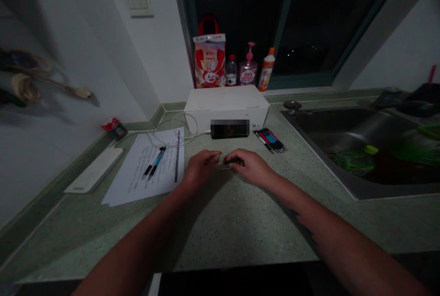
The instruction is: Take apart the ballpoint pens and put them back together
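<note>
My left hand [202,167] and my right hand [249,165] are close together above the middle of the counter, fingertips a small gap apart. Pinched in the right fingers is a short black pen part [234,161]. The left fingers are closed too, around a small dark piece that is mostly hidden. A thin pale rod [225,168] shows just below the gap; whether a hand holds it, I cannot tell. Several pens [270,140] lie side by side to the right, with black, blue and red barrels. Two more pens [155,163] rest on printed sheets [137,181] at the left.
A phone [229,129] on a white cable leans against a white box [227,99]. Behind stand a red bag [209,62], a pump bottle [248,69] and other bottles. A sink [319,135] is at the right. A flat white case [94,172] lies far left.
</note>
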Demonstrator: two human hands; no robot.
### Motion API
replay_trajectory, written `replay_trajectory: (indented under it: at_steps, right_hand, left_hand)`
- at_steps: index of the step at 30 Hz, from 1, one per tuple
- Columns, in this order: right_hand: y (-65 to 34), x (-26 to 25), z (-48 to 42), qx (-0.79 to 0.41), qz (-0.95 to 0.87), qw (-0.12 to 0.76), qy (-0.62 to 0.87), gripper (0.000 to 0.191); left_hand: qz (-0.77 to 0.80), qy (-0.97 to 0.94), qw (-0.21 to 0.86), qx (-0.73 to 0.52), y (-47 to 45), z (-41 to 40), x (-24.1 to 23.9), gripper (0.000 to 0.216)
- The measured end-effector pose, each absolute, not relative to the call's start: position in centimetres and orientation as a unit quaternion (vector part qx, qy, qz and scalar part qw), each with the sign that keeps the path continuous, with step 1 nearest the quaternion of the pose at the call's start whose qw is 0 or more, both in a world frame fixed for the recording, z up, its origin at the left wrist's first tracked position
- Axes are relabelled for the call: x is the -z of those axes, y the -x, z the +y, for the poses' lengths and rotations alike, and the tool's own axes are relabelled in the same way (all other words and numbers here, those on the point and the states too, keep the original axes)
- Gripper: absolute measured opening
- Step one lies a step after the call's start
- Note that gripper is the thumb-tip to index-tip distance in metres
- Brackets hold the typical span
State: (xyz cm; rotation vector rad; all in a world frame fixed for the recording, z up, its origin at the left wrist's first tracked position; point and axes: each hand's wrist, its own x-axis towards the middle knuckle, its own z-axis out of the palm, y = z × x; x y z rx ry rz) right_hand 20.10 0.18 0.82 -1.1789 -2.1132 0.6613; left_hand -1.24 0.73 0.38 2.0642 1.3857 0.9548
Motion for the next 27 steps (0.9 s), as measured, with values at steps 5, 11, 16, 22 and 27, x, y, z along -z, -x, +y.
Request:
replay_trajectory:
  at_steps: [5, 11, 16, 22, 27]
  right_hand:
    - [-20.0, -1.0, -0.2, -0.254, -0.844, 0.235, 0.410, 0.013]
    - [-19.9, -1.0, -0.4, -0.247, -0.862, 0.173, 0.408, 0.019]
    - [-20.1, -1.6, -0.4, -0.230, -0.864, 0.164, 0.418, 0.020]
    - [-20.1, -1.8, -0.5, -0.236, -0.864, 0.140, 0.421, 0.014]
    - [-19.9, -1.7, -0.6, -0.220, -0.869, 0.141, 0.421, 0.005]
  left_hand:
    - [0.573, -0.782, 0.112, -0.217, 2.2, 1.3, -0.6, 0.030]
    - [0.596, -0.797, 0.029, -0.090, 2.7, 1.1, -0.3, 0.035]
    - [0.598, -0.798, 0.025, -0.072, 2.7, 1.0, -0.6, 0.038]
    - [0.604, -0.790, 0.052, -0.087, 2.4, 0.6, -1.2, 0.036]
    - [0.609, -0.783, 0.066, -0.112, 2.1, 0.5, -1.5, 0.029]
